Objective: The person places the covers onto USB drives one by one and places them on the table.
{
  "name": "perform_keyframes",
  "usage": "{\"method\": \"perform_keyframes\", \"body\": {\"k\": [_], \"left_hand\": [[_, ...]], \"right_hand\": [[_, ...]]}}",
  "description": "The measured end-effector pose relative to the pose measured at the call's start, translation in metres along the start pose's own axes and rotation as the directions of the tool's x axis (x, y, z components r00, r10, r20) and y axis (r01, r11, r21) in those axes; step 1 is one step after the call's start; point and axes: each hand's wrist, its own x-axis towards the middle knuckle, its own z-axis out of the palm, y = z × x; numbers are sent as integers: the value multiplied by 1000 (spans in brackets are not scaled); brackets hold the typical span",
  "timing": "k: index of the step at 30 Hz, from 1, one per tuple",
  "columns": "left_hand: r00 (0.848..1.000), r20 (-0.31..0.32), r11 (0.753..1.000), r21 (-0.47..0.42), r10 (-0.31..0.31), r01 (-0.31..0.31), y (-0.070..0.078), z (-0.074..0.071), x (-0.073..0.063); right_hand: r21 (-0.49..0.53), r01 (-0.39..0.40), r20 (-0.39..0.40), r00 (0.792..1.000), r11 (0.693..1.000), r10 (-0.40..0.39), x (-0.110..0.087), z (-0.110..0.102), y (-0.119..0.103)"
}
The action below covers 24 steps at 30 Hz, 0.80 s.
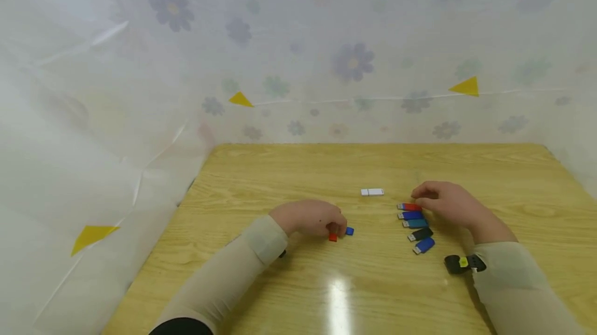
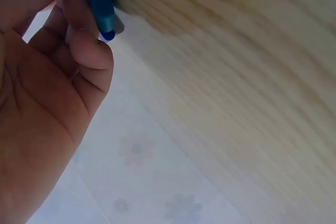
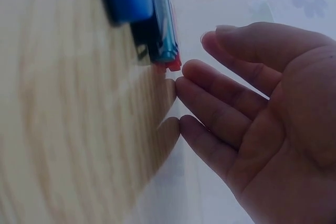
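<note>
My left hand is low over the table with curled fingers, thumb and fingertips around a small red USB cap. A blue cap lies just beside the fingertips. In the left wrist view a teal cap stands past the curled fingers, and the fingertips are partly cut off. Loosely bent, my right hand rests at the far end of a row of uncapped USB sticks, its fingers beside the red stick. Nearer follow a blue stick, a teal stick, a black stick and another blue stick.
A white USB stick lies farther back on the wooden table, between the hands. Flower-patterned sheeting hangs behind the table and along its left side.
</note>
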Motion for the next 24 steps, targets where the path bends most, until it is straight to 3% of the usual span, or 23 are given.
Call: {"method": "perform_keyframes", "body": {"k": [6,13,17,24], "left_hand": [[1000,18,1000,-18,-20,20,-2,2,3],[1000,-10,999,-35,-15,14,-7,6,6],[996,-77,990,-136,-53,42,-10,8,2],[964,-234,947,-319,-128,48,-6,3,-8]], "right_hand": [[11,-1,7,1000,1000,1,2,0,1],[17,20,0,1000,1000,-20,0,1,1],[27,23,-1,1000,999,-23,0,2,1],[42,41,9,999,998,-41,0,2,2]]}}
